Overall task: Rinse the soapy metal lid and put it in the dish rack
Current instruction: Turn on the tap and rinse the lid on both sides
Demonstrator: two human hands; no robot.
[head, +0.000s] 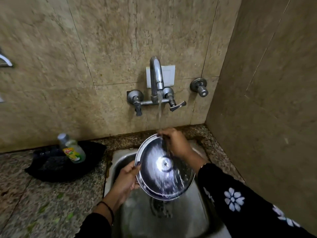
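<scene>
Both hands (127, 177) grip lid (164, 167) rim | over sink (197, 212)

Bottle (72, 148) label blurred; wall fixture (5, 60) cut off.

home kitchen | steel sink (120, 162) | wall tap (157, 83) | dish-soap bottle (72, 149) | granite counter (42, 194)
</scene>
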